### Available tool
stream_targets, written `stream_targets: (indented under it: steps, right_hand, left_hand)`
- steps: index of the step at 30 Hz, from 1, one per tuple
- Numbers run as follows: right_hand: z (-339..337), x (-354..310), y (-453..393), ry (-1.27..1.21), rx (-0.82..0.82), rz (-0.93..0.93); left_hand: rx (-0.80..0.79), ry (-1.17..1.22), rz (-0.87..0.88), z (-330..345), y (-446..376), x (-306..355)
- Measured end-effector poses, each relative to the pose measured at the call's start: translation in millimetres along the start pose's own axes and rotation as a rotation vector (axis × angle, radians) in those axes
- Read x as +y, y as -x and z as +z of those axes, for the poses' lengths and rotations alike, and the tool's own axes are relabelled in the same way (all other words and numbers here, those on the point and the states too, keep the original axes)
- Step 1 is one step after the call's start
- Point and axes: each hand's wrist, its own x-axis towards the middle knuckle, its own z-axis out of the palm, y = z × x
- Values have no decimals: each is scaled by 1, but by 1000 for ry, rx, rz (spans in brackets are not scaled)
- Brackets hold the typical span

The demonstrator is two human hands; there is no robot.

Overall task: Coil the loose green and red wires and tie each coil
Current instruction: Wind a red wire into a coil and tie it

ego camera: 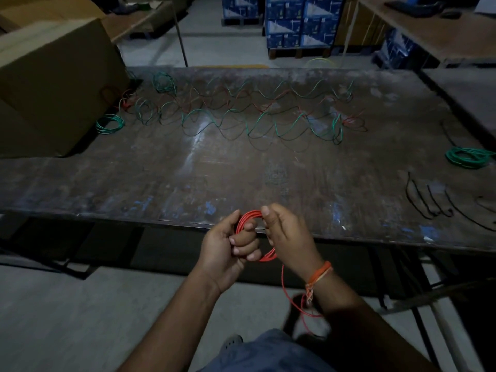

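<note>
Both hands' curled fingers (245,244) grip red coil (248,218).

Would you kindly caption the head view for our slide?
Both hands, left and right, grip a red wire coil at the table edge.

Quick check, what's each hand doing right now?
Left hand: fingers curled round the red wire coil.
Right hand: gripping the same coil's other side.
</note>
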Motion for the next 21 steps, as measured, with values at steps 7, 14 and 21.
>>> stream_targets:
  steps: [7, 14, 21]
  right_hand:
    - [-16, 3, 7, -27, -214, 53]
    - [-44, 11, 11, 38, -521, 160]
    - [-63, 15, 11, 656, -510, -154]
  left_hand:
    - [141, 69, 82, -7, -2, 6]
    - [204, 100, 152, -18, -4, 13]
    - [274, 236, 344, -36, -11, 32]
